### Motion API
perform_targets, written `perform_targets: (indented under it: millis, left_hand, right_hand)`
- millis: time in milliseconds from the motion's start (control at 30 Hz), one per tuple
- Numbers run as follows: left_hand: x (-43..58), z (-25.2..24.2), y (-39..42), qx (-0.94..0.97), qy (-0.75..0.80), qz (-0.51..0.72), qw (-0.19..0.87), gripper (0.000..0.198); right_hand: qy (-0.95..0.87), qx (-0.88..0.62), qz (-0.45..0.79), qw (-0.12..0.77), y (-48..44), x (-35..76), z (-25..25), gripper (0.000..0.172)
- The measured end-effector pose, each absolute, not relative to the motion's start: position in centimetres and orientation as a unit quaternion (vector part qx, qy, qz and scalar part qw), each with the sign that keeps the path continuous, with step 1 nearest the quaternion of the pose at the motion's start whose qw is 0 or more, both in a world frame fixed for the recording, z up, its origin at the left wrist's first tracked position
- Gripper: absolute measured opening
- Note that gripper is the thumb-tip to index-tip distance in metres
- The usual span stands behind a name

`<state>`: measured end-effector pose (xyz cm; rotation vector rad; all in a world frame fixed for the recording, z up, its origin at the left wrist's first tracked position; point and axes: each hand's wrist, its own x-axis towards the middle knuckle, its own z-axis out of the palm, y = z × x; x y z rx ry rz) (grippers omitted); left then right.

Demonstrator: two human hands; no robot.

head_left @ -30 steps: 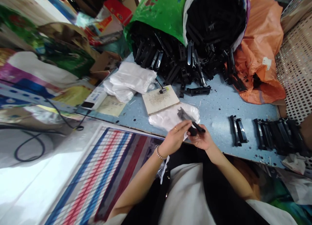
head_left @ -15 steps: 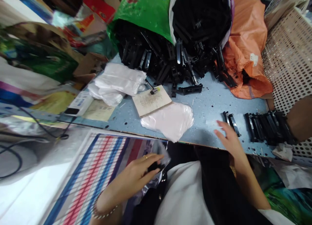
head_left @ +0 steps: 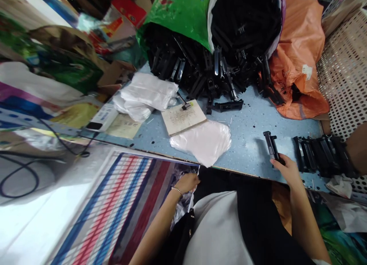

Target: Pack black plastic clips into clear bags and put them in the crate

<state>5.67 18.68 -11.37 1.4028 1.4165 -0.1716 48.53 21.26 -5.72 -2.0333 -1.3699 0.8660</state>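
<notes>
My right hand [head_left: 288, 169] grips the near end of a long black plastic part [head_left: 270, 144], its far end raised off the blue tabletop. Just right of it, several similar black parts [head_left: 318, 154] lie side by side in a row. My left hand [head_left: 187, 182] is below the table's front edge, at the side of a striped bag [head_left: 134, 204]. Its fingers are curled and partly hidden; what they hold, if anything, does not show. Clear plastic wrapping [head_left: 183, 207] shows beneath that hand.
A stack of flat clear bags [head_left: 206, 142] lies at the table's front edge, partly under a small board [head_left: 183, 119]. Black parts [head_left: 197, 77] spill from a green sack [head_left: 177, 16] and a white sack. An orange sack [head_left: 301, 58] and a perforated crate [head_left: 341, 73] stand right.
My right hand has closed on the separate black part and lifted one end. My left hand, earlier around a clear bag with something black, has moved up and right, its fingers now curled.
</notes>
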Motion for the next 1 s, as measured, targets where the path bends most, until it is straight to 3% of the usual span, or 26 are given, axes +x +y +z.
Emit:
perform_targets:
  millis: [67, 133, 200, 233, 333, 433, 567, 733, 1000]
  left_hand:
    - [7.6, -9.2, 20.9, 0.626, 0.59, 0.061, 0.507, 0.033]
    - [10.0, -7.6, 22.9, 0.672, 0.62, 0.206, 0.348, 0.029]
    - [11.9, -7.2, 24.8, 0.697, 0.639, 0.245, 0.213, 0.021]
    - [12.4, -7.3, 25.6, 0.7, 0.641, 0.247, 0.194, 0.014]
    - [11.6, -8.4, 27.8, 0.641, 0.639, 0.3, 0.301, 0.006]
    - [9.5, -9.0, 29.1, 0.497, 0.63, 0.389, 0.453, 0.027]
    - [8.7, -8.6, 29.6, 0.338, 0.583, 0.433, 0.599, 0.045]
    - [9.1, -9.2, 29.2, 0.348, 0.585, 0.505, 0.532, 0.043]
    - [8.6, -8.9, 28.3, 0.428, 0.57, 0.458, 0.532, 0.038]
  right_hand:
    - [-0.43, -0.702, 0.433, 0.367, 22.1, 45.7, -5.7, 0.06]
    - [-0.36, -0.641, 0.525, 0.429, 23.0, 42.3, -5.6, 0.064]
    - [-0.322, -0.58, 0.598, 0.45, 23.8, 39.0, -5.3, 0.059]
    - [-0.312, -0.551, 0.628, 0.452, 24.2, 37.8, -5.2, 0.053]
    - [-0.296, -0.467, 0.703, 0.447, 25.0, 35.5, -4.7, 0.038]
    - [-0.245, -0.391, 0.777, 0.429, 25.5, 34.5, -4.6, 0.035]
    - [-0.117, -0.286, 0.882, 0.355, 25.4, 33.1, -4.8, 0.046]
    - [0.012, -0.274, 0.929, 0.248, 24.4, 31.7, -5.9, 0.048]
    - [-0.015, -0.293, 0.903, 0.313, 23.5, 34.4, -5.7, 0.046]
